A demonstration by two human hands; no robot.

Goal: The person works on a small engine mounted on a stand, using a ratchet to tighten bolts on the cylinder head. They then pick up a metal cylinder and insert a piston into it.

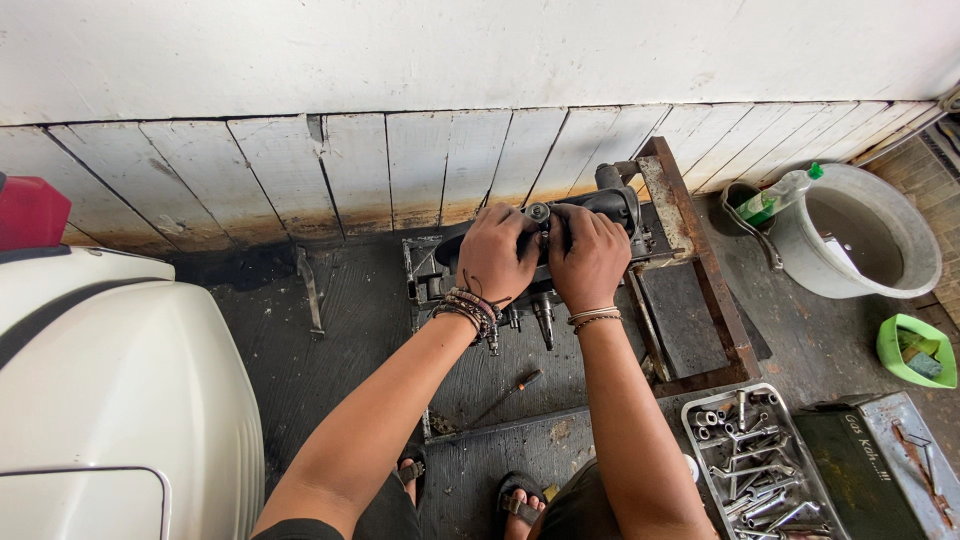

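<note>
Both hands are clasped on a dark, greasy metal engine part (618, 204) that rests on a black tray (420, 270) by the white plank wall. My left hand (497, 253), with several bracelets at the wrist, grips its left side. My right hand (588, 256) grips it from the right, fingers closed near a round silver fitting (538, 212) on top. Small metal shafts (543, 318) stick out below the hands. The middle of the part is hidden by my fingers.
A rusty metal frame (700, 270) stands right of the part. A screwdriver (515, 388) lies on the mat. A steel tray of sockets and wrenches (755, 465), a grey bucket with a bottle (860, 235), a green tub (915, 350) and a white scooter body (110, 380) surround me.
</note>
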